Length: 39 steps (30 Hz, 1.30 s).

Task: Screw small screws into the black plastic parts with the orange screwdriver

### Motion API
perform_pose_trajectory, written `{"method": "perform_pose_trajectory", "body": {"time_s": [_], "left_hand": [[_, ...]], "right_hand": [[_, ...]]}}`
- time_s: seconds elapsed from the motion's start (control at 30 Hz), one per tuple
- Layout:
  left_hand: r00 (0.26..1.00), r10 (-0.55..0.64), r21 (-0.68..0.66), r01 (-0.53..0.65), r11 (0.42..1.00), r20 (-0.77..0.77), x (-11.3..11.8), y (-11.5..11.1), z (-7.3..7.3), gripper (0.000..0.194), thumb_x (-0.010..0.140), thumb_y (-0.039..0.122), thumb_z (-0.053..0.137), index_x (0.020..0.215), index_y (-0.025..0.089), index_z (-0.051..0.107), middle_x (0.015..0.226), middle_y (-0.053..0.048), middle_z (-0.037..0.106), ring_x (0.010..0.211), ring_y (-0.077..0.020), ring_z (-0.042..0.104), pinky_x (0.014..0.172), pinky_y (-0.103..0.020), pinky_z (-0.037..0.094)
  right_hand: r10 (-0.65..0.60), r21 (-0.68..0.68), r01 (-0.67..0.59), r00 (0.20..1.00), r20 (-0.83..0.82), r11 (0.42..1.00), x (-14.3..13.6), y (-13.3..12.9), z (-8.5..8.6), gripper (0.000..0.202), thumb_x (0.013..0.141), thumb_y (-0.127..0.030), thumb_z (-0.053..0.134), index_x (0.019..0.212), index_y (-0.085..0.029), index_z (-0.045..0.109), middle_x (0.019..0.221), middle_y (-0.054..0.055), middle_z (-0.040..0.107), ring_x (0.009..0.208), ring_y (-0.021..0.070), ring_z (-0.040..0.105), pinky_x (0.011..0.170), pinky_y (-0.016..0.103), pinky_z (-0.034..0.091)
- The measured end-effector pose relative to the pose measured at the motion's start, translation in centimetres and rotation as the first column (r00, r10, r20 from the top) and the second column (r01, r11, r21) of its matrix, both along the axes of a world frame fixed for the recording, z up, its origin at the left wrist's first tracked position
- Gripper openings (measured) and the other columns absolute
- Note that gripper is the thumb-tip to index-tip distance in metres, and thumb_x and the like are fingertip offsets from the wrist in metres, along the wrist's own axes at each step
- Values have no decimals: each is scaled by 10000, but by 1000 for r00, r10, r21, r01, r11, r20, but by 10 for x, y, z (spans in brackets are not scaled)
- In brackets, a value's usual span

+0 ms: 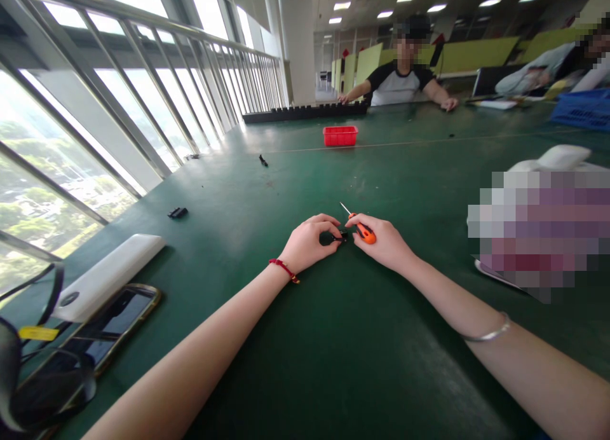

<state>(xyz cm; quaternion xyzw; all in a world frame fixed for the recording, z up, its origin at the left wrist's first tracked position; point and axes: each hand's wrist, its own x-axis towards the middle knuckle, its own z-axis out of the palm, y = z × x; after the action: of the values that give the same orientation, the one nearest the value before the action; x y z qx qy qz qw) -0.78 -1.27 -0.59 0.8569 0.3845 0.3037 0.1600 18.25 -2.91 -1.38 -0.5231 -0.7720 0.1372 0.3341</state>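
Observation:
Near the middle of the green table, my left hand (312,240) pinches a small black part (341,236) between thumb and fingers, a red cord bracelet at its wrist. My right hand (381,240) is closed around a screwdriver (366,232) with an orange and black handle. The metal shaft of the screwdriver points up and to the left, away from the black part. Both hands are close together, and the fingertips of my right hand are beside the black part. Its fine details are too small to tell.
A red basket (340,136) stands farther back, before a long black rack (305,112). Small black pieces (178,213) lie on the left. A white case (112,278) and a phone (126,313) are at the near left. Across the table (295,179) sits a person.

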Motion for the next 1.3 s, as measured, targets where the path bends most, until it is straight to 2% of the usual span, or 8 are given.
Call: {"method": "perform_pose_trajectory", "body": {"time_s": [0.23,0.43,0.57,0.63,0.77,0.87,0.97,1.3], "left_hand": [[998,33,-66,-29,997,55,-4,2,5,93,736,207,611,781,186,690,901,-19,719,882,-178,642,869,-313,492],[952,286,-159,-267,950,110,-54,1,17,201,718,321,639,812,164,720,873,-52,735,844,-205,670,854,-329,508],[879,451,-239,-409,881,155,-100,-2,23,276,677,377,667,822,146,705,885,-76,736,853,-217,676,838,-326,521],[837,534,-218,-503,836,117,-123,-6,29,289,677,377,667,846,146,703,910,-74,733,869,-210,670,850,-313,513],[711,701,-127,-692,711,56,-164,-14,38,306,695,372,649,889,140,698,913,-56,728,854,-192,657,837,-291,496],[610,792,-105,-789,605,-20,-187,-20,37,304,697,373,646,901,155,703,847,-21,728,838,-190,648,803,-272,484],[558,827,-123,-827,549,-64,-199,-22,32,325,697,368,645,929,148,703,826,-13,726,818,-184,643,772,-252,472],[539,840,-249,-823,511,-57,-201,-22,31,375,698,380,652,981,139,700,900,-31,728,868,-181,619,791,-241,448]], "right_hand": [[1,-8,-1,1000,-1,1000,0,0,2,200,744,-176,527,913,-237,613,970,15,681,779,185,629,689,292,432],[3,-18,-3,1000,1,1000,0,-1,1,178,748,-192,538,902,-236,615,984,15,678,787,184,629,697,298,438],[6,-28,-6,1000,7,1000,1,0,0,184,747,-188,533,907,-235,612,982,17,676,789,187,627,697,303,442],[9,-30,-8,1000,10,1000,1,0,0,185,749,-188,531,909,-236,611,996,19,673,799,191,628,701,307,446],[9,-16,-8,1000,21,1000,0,-1,1,182,749,-187,530,903,-241,610,970,17,678,776,189,628,679,302,444],[10,-18,-10,1000,22,1000,1,-1,1,182,749,-186,531,903,-238,612,961,17,678,767,185,626,675,298,444],[16,-20,-15,1000,21,1000,1,-1,0,181,753,-191,531,909,-238,609,973,14,676,790,189,627,696,305,447],[14,-31,-14,1000,24,999,1,-1,2,172,758,-193,527,904,-233,608,963,21,672,783,189,623,693,307,446]]}}
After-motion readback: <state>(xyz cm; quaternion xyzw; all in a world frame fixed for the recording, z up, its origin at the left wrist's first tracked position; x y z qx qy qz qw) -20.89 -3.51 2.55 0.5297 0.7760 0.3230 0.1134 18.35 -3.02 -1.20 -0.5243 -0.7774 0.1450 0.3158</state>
